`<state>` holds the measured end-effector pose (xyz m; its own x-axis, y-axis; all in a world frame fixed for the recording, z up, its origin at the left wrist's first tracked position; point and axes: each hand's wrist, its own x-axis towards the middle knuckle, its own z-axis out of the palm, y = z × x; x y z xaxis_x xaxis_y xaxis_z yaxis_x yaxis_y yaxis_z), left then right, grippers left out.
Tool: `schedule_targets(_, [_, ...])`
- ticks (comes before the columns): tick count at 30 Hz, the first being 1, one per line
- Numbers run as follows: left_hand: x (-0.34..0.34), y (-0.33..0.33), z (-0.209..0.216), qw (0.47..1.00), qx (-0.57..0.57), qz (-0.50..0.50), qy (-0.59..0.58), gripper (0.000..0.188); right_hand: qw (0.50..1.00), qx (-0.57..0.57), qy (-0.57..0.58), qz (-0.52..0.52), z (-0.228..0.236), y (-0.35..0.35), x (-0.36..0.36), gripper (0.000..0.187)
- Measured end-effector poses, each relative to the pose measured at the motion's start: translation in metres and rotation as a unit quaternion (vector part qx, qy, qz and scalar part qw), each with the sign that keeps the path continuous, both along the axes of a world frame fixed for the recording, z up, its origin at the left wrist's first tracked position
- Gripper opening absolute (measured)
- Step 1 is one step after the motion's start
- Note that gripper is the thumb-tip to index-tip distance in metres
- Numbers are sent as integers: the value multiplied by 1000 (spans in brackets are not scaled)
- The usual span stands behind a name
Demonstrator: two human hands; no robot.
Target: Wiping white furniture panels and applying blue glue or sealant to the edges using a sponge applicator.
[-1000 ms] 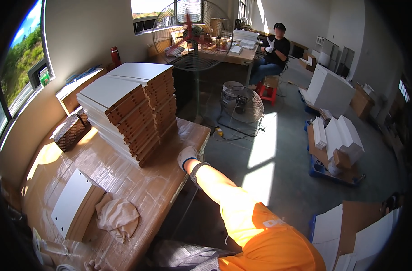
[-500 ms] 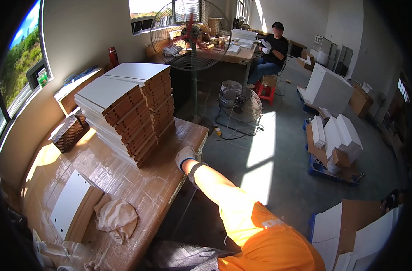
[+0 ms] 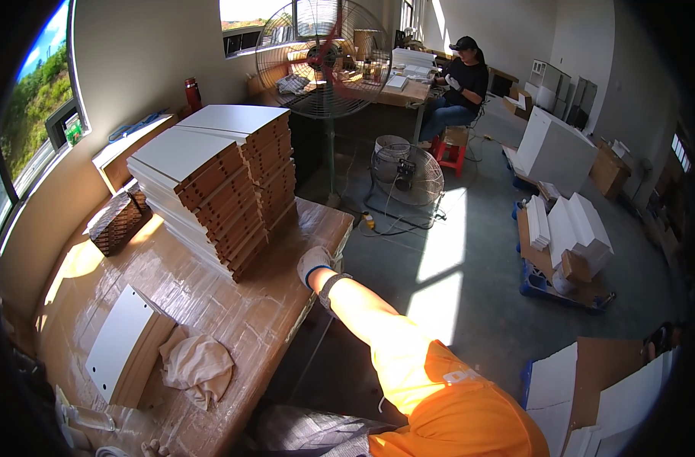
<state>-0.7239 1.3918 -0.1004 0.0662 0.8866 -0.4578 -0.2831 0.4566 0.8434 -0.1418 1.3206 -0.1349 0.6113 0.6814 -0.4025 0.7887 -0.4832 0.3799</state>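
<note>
Two tall piles of panels (image 3: 229, 206) stand side by side on the far part of the table (image 3: 264, 335), flat boards with smooth white tops and brown edges dotted with dark holes. Their edges sit unevenly, some boards jutting past others. Glossy, wrinkled film covers the brown tabletop and throws back the light. Nearer lies a low stack (image 3: 123, 346) of pale boards, the top one white with small dark holes; against it rests a cloth (image 3: 199, 369), beige, soft and crumpled into folds. Beside the tall piles is a box (image 3: 119, 222), oblong, with a dark woven-looking pattern.

The right hand (image 3: 316, 266), in a white knit glove with a blue-edged cuff, rests at the table's edge, near the panels but apart from them. Its back faces up and its fingers are hidden, so I cannot tell how far open it is or whether it grips anything. Above the cuff, a dark band (image 3: 330, 289) circles the wrist. I cannot make out the left hand's state.
</note>
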Motion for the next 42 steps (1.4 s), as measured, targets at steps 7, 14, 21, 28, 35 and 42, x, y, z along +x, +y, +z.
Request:
schedule_targets(7, [4, -3, 4, 1000, 13, -1, 11, 24, 1000, 3, -1, 3, 9, -3, -4, 25])
schedule_targets(14, [4, -3, 3, 1000, 11, 5, 27, 25, 1000, 5, -7, 2, 13, -4, -6, 25])
schedule_targets(21, [-2, 3, -5, 1000, 5, -5, 9, 26, 1000, -7, 1, -5, 15, -3, -7, 25])
schedule_targets(28, [-4, 2, -5, 1000, 9, -7, 11, 24, 1000, -4, -6, 14, 14, -1, -7, 25])
schedule_targets(35, [-8, 3, -7, 1000, 4, -20, -22, 23, 1000, -15, 1, -8, 5, 5, -3, 26])
schedule_targets(42, [-11, 5, -12, 999, 24, -16, -13, 24, 1000, 12, -19, 17, -3, 4, 2, 19])
